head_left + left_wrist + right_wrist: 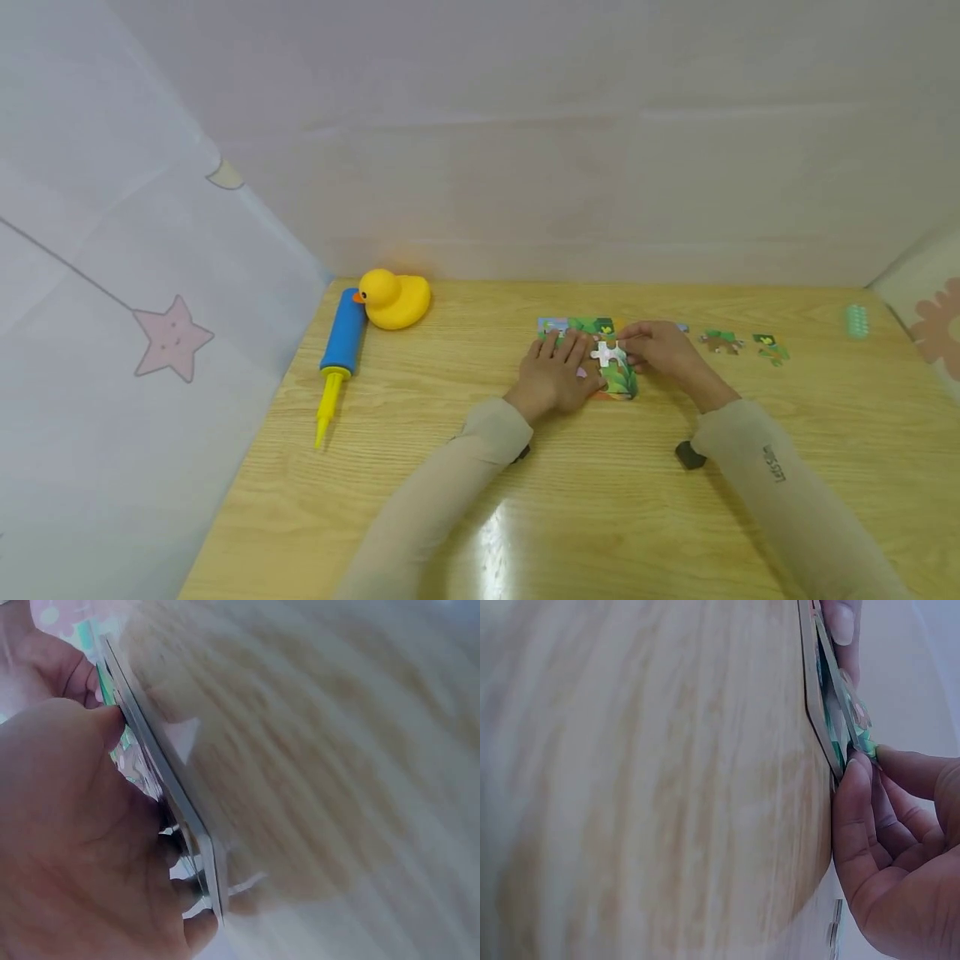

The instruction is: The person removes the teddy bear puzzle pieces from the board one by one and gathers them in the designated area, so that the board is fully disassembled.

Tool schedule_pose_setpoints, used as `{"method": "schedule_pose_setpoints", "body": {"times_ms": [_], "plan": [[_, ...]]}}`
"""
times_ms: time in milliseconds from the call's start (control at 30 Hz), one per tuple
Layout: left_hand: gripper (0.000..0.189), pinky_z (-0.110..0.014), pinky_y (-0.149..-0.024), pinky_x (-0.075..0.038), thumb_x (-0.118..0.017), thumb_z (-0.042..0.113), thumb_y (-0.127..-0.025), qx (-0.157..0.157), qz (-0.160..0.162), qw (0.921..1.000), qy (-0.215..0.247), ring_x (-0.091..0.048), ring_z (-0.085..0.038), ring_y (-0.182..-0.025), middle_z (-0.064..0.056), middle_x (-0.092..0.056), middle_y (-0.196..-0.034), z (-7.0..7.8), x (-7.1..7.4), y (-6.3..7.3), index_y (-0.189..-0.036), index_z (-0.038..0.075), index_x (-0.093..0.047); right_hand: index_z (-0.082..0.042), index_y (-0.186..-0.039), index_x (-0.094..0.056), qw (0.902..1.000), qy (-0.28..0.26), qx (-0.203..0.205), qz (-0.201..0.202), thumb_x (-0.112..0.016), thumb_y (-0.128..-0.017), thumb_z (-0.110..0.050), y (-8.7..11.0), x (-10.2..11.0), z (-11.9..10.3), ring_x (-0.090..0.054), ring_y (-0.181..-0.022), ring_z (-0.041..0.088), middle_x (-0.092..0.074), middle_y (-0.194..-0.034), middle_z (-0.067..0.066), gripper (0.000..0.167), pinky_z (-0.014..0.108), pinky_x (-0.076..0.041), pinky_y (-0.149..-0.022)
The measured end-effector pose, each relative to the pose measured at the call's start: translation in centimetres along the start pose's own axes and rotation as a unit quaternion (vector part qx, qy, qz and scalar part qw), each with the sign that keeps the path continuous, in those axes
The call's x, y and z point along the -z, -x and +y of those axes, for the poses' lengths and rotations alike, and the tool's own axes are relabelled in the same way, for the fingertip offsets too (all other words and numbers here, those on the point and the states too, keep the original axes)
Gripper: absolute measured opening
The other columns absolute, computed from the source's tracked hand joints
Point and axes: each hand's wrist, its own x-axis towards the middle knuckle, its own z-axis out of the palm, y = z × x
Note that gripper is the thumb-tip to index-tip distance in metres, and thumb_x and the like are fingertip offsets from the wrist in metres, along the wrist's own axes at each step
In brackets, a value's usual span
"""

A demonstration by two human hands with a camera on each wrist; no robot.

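A colourful jigsaw puzzle (621, 382) with a green leafy picture lies on the table, with a white piece-shaped patch (607, 353) showing near its right side. My left hand (557, 372) rests on the puzzle with fingers extended and covers much of its middle. At the right edge, my right hand (660, 350) pinches a puzzle piece between thumb and fingers. In the right wrist view that green piece (865, 741) is tilted up over the puzzle board (819, 724). The left wrist view has the board's edge (172, 780) running beside my left fingers.
Loose puzzle pieces (722, 341) and another piece (770, 348) lie right of my right hand. A pale green ridged item (857, 321) stands at the far right. A yellow rubber duck (397, 300) and a blue and yellow hand pump (344, 333) are at the back left.
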Motion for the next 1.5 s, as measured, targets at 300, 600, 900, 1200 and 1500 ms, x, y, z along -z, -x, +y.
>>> {"method": "schedule_pose_setpoints", "body": {"times_ms": [300, 600, 900, 1200, 1500], "plan": [[0.075, -0.045, -0.131, -0.005, -0.018, 0.067, -0.104, 0.024, -0.013, 0.9996, -0.004, 0.007, -0.023, -0.160, 0.008, 0.008, -0.172, 0.5, 0.4, -0.1, -0.164, 0.028, 0.003, 0.003, -0.134, -0.058, 1.0000, 0.006, 0.006, 0.001, -0.055, -0.105, -0.023, 0.1, -0.1, -0.4, -0.063, -0.091, 0.016, -0.064, -0.113, 0.013, 0.039, 0.025, -0.060, -0.076], [0.077, -0.047, -0.130, -0.006, -0.021, 0.067, -0.104, 0.016, -0.004, 0.9999, 0.003, 0.005, -0.024, -0.160, 0.005, 0.005, -0.173, 0.4, 0.5, 0.4, -0.165, 0.027, 0.001, 0.002, -0.132, -0.061, 0.9998, 0.007, -0.005, 0.019, -0.055, -0.105, -0.023, -0.3, -0.2, 0.0, -0.064, -0.087, 0.013, -0.065, -0.110, 0.011, 0.037, 0.025, -0.061, -0.074], [0.077, -0.046, -0.130, -0.005, -0.024, 0.068, -0.103, 0.030, -0.014, 0.9993, 0.019, 0.007, -0.023, -0.160, 0.007, 0.008, -0.172, 0.7, 0.3, -0.1, -0.164, 0.029, 0.005, 0.002, -0.134, -0.061, 0.9995, -0.003, -0.021, 0.024, -0.057, -0.105, -0.023, -0.3, -0.2, -0.1, -0.066, -0.087, 0.011, -0.065, -0.116, 0.012, 0.039, 0.023, -0.060, -0.074], [0.073, -0.050, -0.130, -0.009, -0.029, 0.060, -0.105, 0.023, 0.013, 0.9983, 0.052, 0.000, -0.026, -0.161, 0.004, -0.001, -0.173, 0.8, 0.5, 0.1, -0.165, 0.026, -0.006, 0.004, -0.131, -0.063, 0.9989, -0.001, -0.038, 0.026, -0.057, -0.105, -0.022, -0.2, -0.1, -0.9, -0.065, -0.084, 0.012, -0.066, -0.109, 0.010, 0.037, 0.025, -0.061, -0.075], [0.072, -0.049, -0.130, -0.010, -0.032, 0.060, -0.104, 0.034, 0.014, 0.9970, 0.068, -0.002, -0.025, -0.161, 0.006, -0.003, -0.173, 0.9, 0.7, 0.0, -0.165, 0.028, -0.009, 0.004, -0.132, -0.061, 0.9993, 0.016, -0.027, 0.021, -0.056, -0.105, -0.022, -0.3, -0.2, -0.7, -0.065, -0.087, 0.013, -0.066, -0.112, 0.013, 0.038, 0.025, -0.061, -0.076]]}}
